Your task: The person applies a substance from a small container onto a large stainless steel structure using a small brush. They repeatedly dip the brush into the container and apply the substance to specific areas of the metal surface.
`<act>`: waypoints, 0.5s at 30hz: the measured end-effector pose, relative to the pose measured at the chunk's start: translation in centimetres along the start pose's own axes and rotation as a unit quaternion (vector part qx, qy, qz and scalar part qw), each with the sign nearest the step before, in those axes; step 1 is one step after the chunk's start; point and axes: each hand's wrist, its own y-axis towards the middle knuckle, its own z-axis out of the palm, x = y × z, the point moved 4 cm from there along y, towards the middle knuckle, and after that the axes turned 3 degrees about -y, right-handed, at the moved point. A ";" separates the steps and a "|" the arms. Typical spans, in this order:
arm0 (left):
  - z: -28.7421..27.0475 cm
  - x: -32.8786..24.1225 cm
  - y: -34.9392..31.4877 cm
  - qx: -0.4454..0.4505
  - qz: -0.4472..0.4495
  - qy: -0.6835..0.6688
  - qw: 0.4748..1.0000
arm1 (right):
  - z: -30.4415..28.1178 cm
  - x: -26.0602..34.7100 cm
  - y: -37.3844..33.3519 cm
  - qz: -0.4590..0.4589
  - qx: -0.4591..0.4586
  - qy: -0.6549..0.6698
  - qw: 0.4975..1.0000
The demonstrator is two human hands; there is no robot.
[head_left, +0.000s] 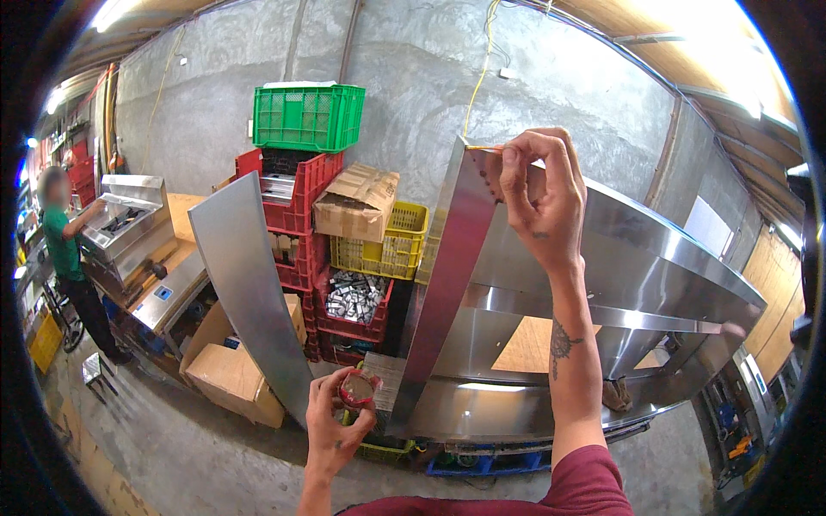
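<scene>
My right hand is raised at the top corner of a large stainless steel frame. Thumb and fingers pinch a thin yellowish stick, whose tip reaches the steel corner; whether it ends in bristles is too small to tell. A row of dark reddish spots runs down the steel just below. Lower down, my left hand grips a small round cup with a red-stained rim and dull brownish contents. The cup is held apart from the steel, to the left of its lower end.
A flat metal panel leans on the left. Behind it stand stacked red crates, a green crate, a yellow crate and cardboard boxes. A person in green works at a metal unit far left.
</scene>
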 end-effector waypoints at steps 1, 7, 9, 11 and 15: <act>0.0 0.0 0.0 0.001 -0.001 0.001 1.000 | 0.0 -0.1 0.1 -0.018 -0.004 -0.005 1.000; 0.1 0.2 0.1 0.008 0.000 0.003 1.000 | 0.1 -0.2 0.2 -0.029 -0.006 0.004 1.000; 0.2 0.1 0.1 0.008 0.005 0.005 1.000 | 0.2 0.1 0.1 0.012 0.004 0.020 1.000; 0.3 0.0 0.1 0.009 0.005 0.002 1.000 | 0.0 0.0 0.2 -0.005 -0.009 0.015 1.000; 0.4 -0.1 0.2 0.010 0.010 0.007 1.000 | -0.1 -0.1 0.3 -0.038 -0.032 0.013 0.999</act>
